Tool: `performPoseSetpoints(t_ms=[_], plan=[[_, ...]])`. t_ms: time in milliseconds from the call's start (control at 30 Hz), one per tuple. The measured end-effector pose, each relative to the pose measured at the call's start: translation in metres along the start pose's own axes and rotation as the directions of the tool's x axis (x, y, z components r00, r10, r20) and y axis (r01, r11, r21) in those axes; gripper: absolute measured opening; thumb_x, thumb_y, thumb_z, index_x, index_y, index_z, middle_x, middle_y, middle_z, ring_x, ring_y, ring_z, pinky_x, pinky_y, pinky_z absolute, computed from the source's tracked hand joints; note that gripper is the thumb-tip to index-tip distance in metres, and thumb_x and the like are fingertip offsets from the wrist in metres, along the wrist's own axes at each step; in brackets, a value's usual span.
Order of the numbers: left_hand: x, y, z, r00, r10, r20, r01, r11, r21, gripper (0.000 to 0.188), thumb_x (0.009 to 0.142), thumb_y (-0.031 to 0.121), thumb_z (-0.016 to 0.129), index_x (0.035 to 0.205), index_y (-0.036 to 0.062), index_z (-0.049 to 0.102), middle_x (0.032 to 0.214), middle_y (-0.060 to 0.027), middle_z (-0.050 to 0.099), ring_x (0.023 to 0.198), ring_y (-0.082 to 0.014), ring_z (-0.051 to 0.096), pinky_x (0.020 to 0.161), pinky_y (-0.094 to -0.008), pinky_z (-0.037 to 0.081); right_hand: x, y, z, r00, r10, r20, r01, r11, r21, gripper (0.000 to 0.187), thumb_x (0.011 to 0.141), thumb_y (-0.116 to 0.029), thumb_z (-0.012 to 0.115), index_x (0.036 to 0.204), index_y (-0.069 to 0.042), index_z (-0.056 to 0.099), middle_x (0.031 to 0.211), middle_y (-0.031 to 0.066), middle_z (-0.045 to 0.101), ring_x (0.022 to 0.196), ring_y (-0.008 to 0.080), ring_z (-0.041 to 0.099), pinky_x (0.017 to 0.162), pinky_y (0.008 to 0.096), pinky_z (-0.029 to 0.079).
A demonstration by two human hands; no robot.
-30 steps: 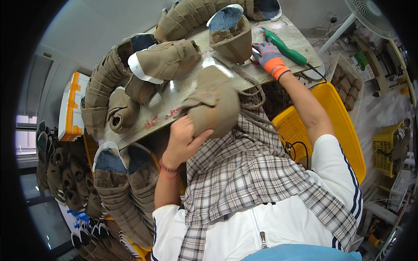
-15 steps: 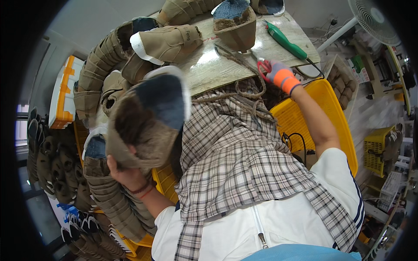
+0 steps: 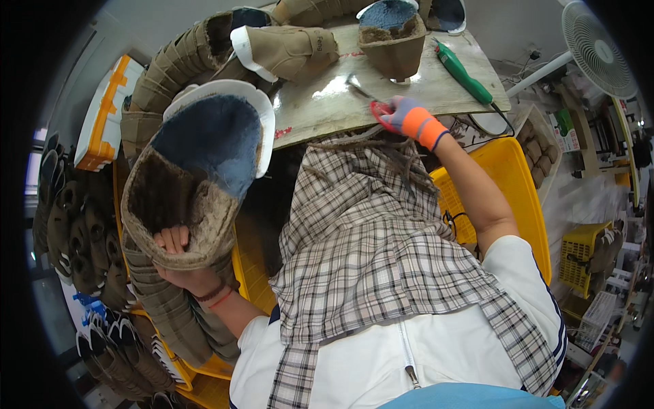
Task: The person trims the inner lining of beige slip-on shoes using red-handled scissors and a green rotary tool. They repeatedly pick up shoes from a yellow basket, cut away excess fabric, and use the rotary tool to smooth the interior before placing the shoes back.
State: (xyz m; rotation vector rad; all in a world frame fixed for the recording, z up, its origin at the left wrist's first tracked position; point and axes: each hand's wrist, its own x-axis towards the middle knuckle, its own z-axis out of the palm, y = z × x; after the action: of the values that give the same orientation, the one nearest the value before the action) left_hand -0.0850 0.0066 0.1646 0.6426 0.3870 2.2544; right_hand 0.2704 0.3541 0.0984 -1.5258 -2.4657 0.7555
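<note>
My bare left hand (image 3: 182, 262) grips a brown shoe upper (image 3: 235, 198) by its lower rim, fingers curled inside over the fur lining and the thumb side hidden behind. The upper has a blue inner lining and a white border, and its opening faces me. My right hand (image 3: 409, 121), in a grey and orange glove, is closed around red-handled scissors (image 3: 381, 116) at the table's near edge. Their metal blades point toward the far left, above the tabletop. Brown trimmed strips (image 3: 361, 142) lie on my plaid apron (image 3: 361, 225), just below the scissors.
On the wooden table (image 3: 310, 105) lie more shoe uppers (image 3: 289, 51) and a green corded tool (image 3: 466, 76). Stacked uppers (image 3: 170, 307) stand at my left. A yellow basket (image 3: 524, 198) is at my right, with a white fan (image 3: 599, 51) beyond.
The upper in my left hand has turned to face me more and moved left. My right hand has shifted left with the scissors, and the strip has dropped from the table edge onto my apron.
</note>
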Motion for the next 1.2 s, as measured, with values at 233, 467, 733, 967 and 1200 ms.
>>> performPoseSetpoints(t_ms=[233, 467, 733, 967, 1200], plan=[[-0.004, -0.002, 0.004, 0.996, 0.020, -0.089, -0.023, 0.999, -0.031, 0.012, 0.089, 0.010, 0.041, 0.081, 0.0043, 0.048, 0.064, -0.0017, 0.039, 0.058, -0.0126, 0.033, 0.064, -0.0276, 0.032, -0.098, -0.108, 0.044, 0.761, -0.308, 0.571, 0.292, 0.948, 0.123, 0.041, 0.070, -0.040, 0.065, 0.091, -0.004, 0.065, 0.082, 0.0163, 0.065, 0.076, 0.0326, 0.062, 0.071, 0.0378, 0.049], [-0.007, -0.005, -0.003, 0.997, -0.064, -0.052, 0.059, 0.994, -0.093, 0.012, 0.092, 0.009, 0.045, 0.082, 0.0027, 0.049, 0.065, -0.0029, 0.039, 0.056, -0.0145, 0.035, 0.065, -0.0297, 0.035, -0.083, 0.004, 0.008, 0.911, 0.025, 0.412, -0.112, 0.976, 0.189, 0.046, 0.069, -0.042, 0.070, 0.087, 0.000, 0.067, 0.074, 0.0155, 0.065, 0.065, 0.0256, 0.062, 0.061, 0.0346, 0.049], [-0.002, -0.036, 0.008, 0.959, -0.212, -0.187, 0.168, 0.959, -0.227, 0.015, 0.091, 0.012, 0.044, 0.081, 0.0023, 0.047, 0.061, -0.0018, 0.034, 0.055, -0.0129, 0.030, 0.062, -0.0302, 0.032, -0.105, 0.074, -0.037, 0.894, 0.425, 0.142, -0.440, 0.891, 0.109, 0.033, 0.074, -0.028, 0.069, 0.086, 0.002, 0.064, 0.068, 0.0131, 0.063, 0.051, 0.0192, 0.060, 0.045, 0.0311, 0.048], [-0.002, -0.057, 0.000, 0.895, -0.392, -0.213, 0.301, 0.883, -0.360, 0.019, 0.092, 0.016, 0.045, 0.078, 0.0041, 0.047, 0.061, -0.0008, 0.035, 0.053, -0.0111, 0.029, 0.059, -0.0285, 0.032, -0.122, 0.028, -0.050, 0.757, 0.205, 0.621, -0.488, 0.809, 0.328, 0.024, 0.077, -0.022, 0.070, 0.083, -0.001, 0.061, 0.059, 0.0034, 0.055, 0.041, 0.0101, 0.049, 0.038, 0.0238, 0.037], [-0.021, -0.103, -0.019, 0.793, -0.572, -0.208, 0.466, 0.791, -0.397, 0.021, 0.087, 0.020, 0.042, 0.070, 0.0109, 0.032, 0.067, -0.0010, 0.027, 0.059, -0.0143, 0.024, 0.060, -0.0323, 0.024, -0.108, 0.083, -0.070, 0.807, 0.413, 0.423, -0.543, 0.800, 0.255, 0.029, 0.077, -0.031, 0.071, 0.074, -0.007, 0.056, 0.052, 0.0018, 0.050, 0.036, 0.0109, 0.044, 0.034, 0.0249, 0.033]])
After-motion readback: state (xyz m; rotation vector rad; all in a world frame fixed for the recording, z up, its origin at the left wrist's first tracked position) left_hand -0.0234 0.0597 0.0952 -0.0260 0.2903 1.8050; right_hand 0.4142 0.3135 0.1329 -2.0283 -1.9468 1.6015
